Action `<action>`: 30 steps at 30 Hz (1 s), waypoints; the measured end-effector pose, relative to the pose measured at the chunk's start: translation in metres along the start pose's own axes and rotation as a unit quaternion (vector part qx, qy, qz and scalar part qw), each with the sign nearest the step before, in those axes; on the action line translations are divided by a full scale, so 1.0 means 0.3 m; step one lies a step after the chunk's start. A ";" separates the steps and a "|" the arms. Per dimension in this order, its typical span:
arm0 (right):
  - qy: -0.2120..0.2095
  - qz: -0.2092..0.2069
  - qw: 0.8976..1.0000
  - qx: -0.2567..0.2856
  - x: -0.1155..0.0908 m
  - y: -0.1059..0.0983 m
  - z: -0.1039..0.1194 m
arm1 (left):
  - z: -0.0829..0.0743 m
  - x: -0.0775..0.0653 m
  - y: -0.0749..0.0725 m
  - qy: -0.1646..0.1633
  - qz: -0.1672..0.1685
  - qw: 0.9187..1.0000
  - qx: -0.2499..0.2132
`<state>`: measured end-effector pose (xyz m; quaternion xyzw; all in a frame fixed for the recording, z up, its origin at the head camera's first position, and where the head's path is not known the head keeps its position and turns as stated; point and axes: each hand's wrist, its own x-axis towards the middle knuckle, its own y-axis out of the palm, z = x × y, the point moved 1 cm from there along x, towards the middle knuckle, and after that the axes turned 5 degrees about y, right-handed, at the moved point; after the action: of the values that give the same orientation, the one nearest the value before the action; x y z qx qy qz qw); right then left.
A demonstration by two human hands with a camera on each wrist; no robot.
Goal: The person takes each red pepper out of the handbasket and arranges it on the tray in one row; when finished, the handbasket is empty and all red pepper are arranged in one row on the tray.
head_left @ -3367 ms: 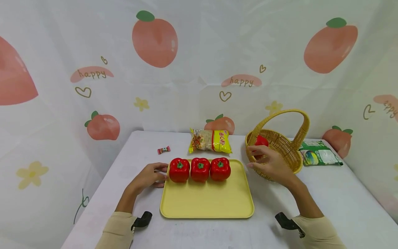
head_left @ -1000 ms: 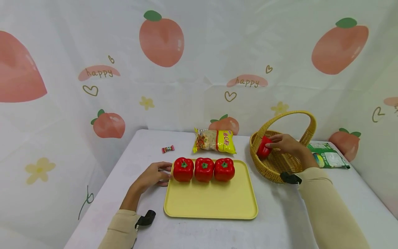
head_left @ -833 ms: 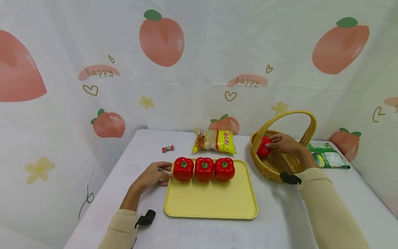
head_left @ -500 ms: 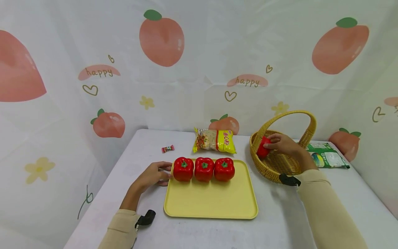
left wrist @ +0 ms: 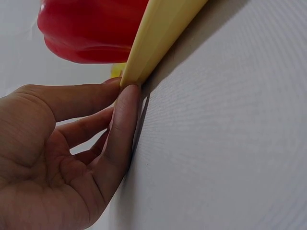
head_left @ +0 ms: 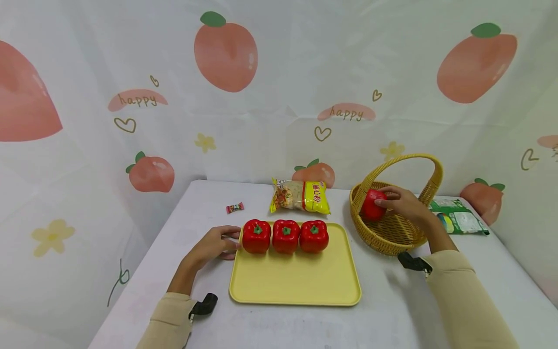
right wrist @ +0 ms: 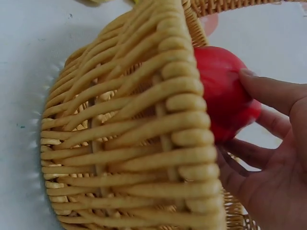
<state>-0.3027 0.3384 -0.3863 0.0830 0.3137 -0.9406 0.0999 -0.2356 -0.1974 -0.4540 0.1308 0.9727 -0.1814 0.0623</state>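
Observation:
Inside the wicker basket [head_left: 383, 242], my right hand [head_left: 405, 206] grips a red bell pepper [head_left: 373, 205] between thumb and fingers. The right wrist view shows this pepper [right wrist: 225, 91] standing partly above the basket's rim, its lower part hidden by the weave. On the left, my left hand [head_left: 213, 245] pinches the edge of the yellow tray [head_left: 296, 286]. Seen from the left wrist, the thumb and a finger meet at the tray's rim [left wrist: 153, 38]. Three red bell peppers [head_left: 285, 236] with green stems stand in a row along the tray's far side.
Behind the tray lies a yellow bag of dry food [head_left: 301, 196]. A small wrapped candy [head_left: 235, 208] is at the back left. Right of the basket there is a green packet [head_left: 462, 218]. The basket's tall handle [head_left: 405, 162] arches above the right hand.
Earlier, my right hand was in front of the basket with its fingers apart. It then reached in, took hold of the pepper, and has just shifted and turned it slightly. The left hand stays put.

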 end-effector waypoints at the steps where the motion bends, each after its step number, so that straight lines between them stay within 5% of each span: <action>1: 0.000 -0.004 1.000 -0.002 -0.006 -0.001 0.001 | 0.000 -0.001 -0.001 0.000 0.000 1.000 -0.001; 30: -0.058 -0.080 0.993 -0.058 -0.235 0.005 0.039 | 0.005 0.006 -0.002 0.003 0.004 1.000 -0.003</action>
<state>-0.2353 0.3398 -0.3624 -0.0029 0.3669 -0.9291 0.0470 -0.2375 -0.1982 -0.4556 0.1349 0.9729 -0.1780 0.0606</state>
